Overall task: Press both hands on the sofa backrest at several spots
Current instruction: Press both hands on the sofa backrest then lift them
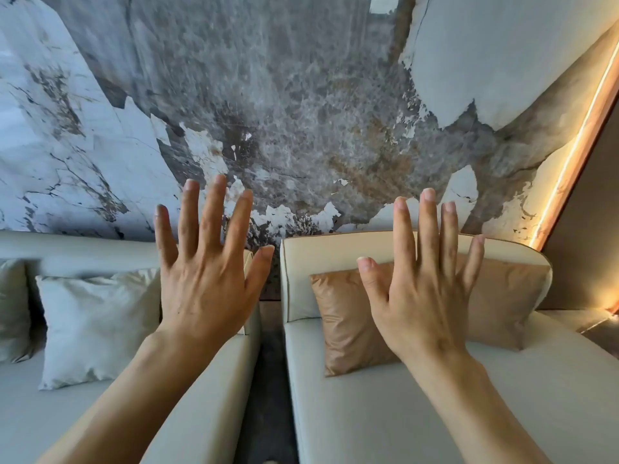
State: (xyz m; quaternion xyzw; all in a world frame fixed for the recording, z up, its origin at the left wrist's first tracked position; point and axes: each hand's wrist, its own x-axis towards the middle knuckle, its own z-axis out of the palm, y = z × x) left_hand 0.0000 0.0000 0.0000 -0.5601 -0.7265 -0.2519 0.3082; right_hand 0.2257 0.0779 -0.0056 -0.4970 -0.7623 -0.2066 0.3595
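Note:
Two cream sofa sections stand side by side against a marble wall. The right section's backrest [338,249] rises behind a tan cushion [348,316]. The left section's backrest [83,252] runs behind a pale cushion [97,323]. My left hand [204,279] is raised in the air with fingers spread, in front of the left backrest's right end. My right hand [422,289] is also held up with its fingers apart, in front of the tan cushion and the right backrest. Neither hand holds anything, and I cannot tell whether either one touches the sofa.
A dark gap [268,380] separates the two sofa sections. The grey and white marble wall [284,112] stands behind them. A lit strip [569,162] runs along the wall's right edge. Another pale cushion [11,309] shows at the far left.

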